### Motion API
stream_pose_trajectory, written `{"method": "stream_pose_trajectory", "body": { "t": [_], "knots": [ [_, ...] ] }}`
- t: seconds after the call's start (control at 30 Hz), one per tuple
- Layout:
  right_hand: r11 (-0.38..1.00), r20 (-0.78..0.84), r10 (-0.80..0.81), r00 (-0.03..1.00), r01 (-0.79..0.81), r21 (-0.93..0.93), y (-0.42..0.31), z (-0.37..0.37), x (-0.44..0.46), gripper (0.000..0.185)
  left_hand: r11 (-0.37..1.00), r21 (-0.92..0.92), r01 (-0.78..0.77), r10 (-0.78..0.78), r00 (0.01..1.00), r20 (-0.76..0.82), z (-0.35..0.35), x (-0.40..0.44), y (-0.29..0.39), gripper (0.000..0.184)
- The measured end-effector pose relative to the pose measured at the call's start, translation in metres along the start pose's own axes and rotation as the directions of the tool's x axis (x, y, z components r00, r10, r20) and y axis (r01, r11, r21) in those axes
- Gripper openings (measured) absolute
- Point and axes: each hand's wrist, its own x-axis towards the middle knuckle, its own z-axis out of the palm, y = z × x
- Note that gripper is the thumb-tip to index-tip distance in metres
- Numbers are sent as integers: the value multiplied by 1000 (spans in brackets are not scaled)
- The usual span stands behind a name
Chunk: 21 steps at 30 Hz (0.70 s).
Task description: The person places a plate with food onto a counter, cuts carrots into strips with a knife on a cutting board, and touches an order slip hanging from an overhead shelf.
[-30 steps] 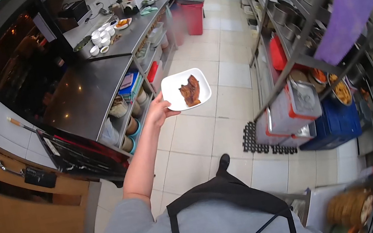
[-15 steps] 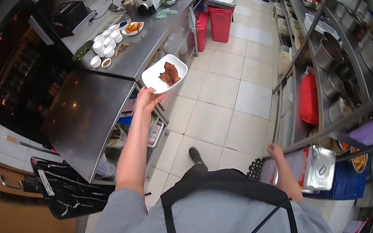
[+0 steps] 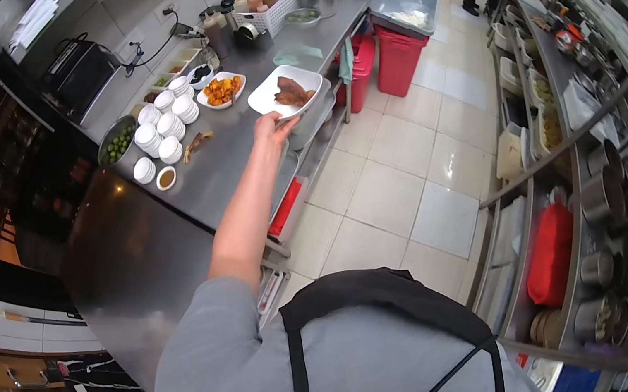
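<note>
Took the dish of orange food (image 3: 221,106), on the steel counter (image 3: 217,162), as my landmark. Watching remotely, I logged, well left of it, a metal bowl of green fruit (image 3: 133,154); just left of it, stacks of white cups (image 3: 169,126).

Near its right side I had the white dish (image 3: 264,104), by the counter's front edge; could not tell whether the base touched steel. The left hand (image 3: 271,130) was closed on the dish's near edge, fingers curled underneath, nothing else in the grip. Browned meat (image 3: 292,92) lay toward the dish's right end.

My read on handling: dish stiff, light enough for one hand, smooth, likely to chip if ceramic. Meat looked glossy, so probably greasy, softer, apt to slide if tipped. Best hold, I judged: fingers spread under the base, thumb on the rim, clear of the meat, dish level.

Right hand was out of view; could not tell its state. Farther right of the landmark, beyond the counter, stood a red bin (image 3: 401,63).
</note>
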Motion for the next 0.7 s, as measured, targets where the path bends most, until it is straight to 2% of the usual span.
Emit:
{"method": "stream_pose_trajectory", "body": {
  "t": [0.17, 0.3, 0.33, 0.4, 0.43, 0.53, 0.57, 0.63, 0.7],
  "knots": [
    [961, 155, 263, 952, -245, -126, 0, -17, 57, 28, 983, -152, -105, 84, 987, -137, 33, 135, 12, 42],
    [958, 172, 256, 951, -225, -179, -41, -59, 174, 27, 945, -200, -259, 192, 934, -300, 44, 239, 23, 43],
    [965, 159, 222, 962, -193, -176, -57, -77, 212, 27, 936, -211, -283, 208, 925, -317, 50, 256, 26, 43],
    [982, 98, 118, 988, -102, -158, -103, -122, 288, 27, 894, -147, -424, 309, 820, -482, 60, 286, 32, 45],
    [988, 58, 49, 997, -40, -148, -131, -146, 329, 26, 887, -147, -438, 314, 805, -504, 61, 297, 33, 45],
    [978, -104, -208, 973, 204, -44, -247, -226, 448, 26, 825, -117, -553, 339, 650, -681, 63, 332, 41, 49],
    [952, -156, -252, 955, 273, 135, -280, -239, 492, 22, 820, -140, -556, 283, 604, -745, 60, 344, 43, 51],
    [857, -99, -383, 918, 394, 332, -371, -278, 541, 21, 810, -113, -575, 289, 559, -777, 59, 360, 46, 51],
    [817, -136, -462, 876, 480, 319, -456, -300, 549, 22, 804, -105, -585, 261, 507, -822, 66, 367, 48, 53]
  ]
}}
